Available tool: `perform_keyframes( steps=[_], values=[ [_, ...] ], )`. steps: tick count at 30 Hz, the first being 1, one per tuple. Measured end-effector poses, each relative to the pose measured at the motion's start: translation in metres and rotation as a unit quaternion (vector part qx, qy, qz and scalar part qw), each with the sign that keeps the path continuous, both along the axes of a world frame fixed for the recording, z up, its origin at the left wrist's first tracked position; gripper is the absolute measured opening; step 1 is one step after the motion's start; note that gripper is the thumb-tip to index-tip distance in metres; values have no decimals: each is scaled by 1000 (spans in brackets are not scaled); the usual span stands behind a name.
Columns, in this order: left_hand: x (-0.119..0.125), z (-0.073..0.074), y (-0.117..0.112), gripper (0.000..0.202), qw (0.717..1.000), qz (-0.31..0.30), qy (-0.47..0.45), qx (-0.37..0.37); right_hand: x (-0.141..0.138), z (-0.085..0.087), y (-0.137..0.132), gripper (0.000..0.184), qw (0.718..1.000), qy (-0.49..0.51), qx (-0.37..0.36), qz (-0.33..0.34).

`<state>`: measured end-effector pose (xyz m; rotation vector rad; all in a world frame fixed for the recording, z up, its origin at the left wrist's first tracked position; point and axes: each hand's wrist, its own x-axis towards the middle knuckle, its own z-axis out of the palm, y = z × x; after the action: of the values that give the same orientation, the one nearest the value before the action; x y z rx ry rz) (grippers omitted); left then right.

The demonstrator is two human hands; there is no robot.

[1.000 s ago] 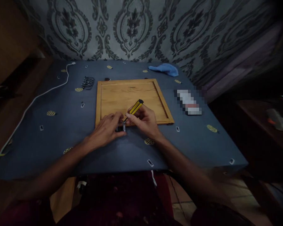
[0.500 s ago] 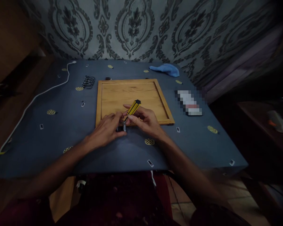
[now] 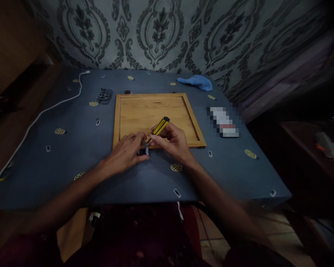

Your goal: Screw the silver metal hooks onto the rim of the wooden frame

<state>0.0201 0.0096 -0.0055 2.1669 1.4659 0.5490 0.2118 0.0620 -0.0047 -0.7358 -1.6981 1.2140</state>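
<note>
While the wooden panel (image 3: 156, 115) lies flat on the table (image 3: 225, 174), its raised rim facing up, both hands are busy at its near edge. From where I stand, the right hand (image 3: 171, 141) is closed in a pinch on the screwdriver (image 3: 160, 126), thumb and fingers low on the yellow and black handle, which leans up and to the right. The thin shaft points down to a small metal fitting (image 3: 146, 151) by that edge. I can't make out whether the tip sits in a screw.

The left hand (image 3: 128, 148) is bent, its fingers at the edge and its thumb spread below, with the fitting between them; whether it grips the metal or merely steadies it, I can't tell.

I'd judge the panel stiff and fairly light, no strain to lift, though broad enough to want a hand on each side. The rim looks the best hold; its smooth wood might slide a little on the cloth cover. The fitting I'd take for hard, slick and easily twisted, best pinched by its sides, clear of the tip. The screwdriver's ridged handle should give a sure grip, firmer with the palm behind it. Nothing there strikes me as fragile, though a slipping tip could scratch the wood.
</note>
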Motion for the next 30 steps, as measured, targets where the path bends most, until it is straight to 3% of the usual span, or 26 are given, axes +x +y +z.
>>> perform_keyframes(
  steps=[6,12,22,30],
  values=[
    [0,0,0,41,1000,4,4,-9,-3,-1,-2,39,999,25,-41,7],
    [0,2,1,43,1000,-4,1,-8,4,4,-3,40,999,-17,-13,25],
    [1,2,-1,43,1000,3,5,-14,-1,0,-4,25,1000,1,-15,15],
    [1,2,-1,42,1000,4,3,-16,-5,4,-4,43,998,32,-56,12]
  ],
)
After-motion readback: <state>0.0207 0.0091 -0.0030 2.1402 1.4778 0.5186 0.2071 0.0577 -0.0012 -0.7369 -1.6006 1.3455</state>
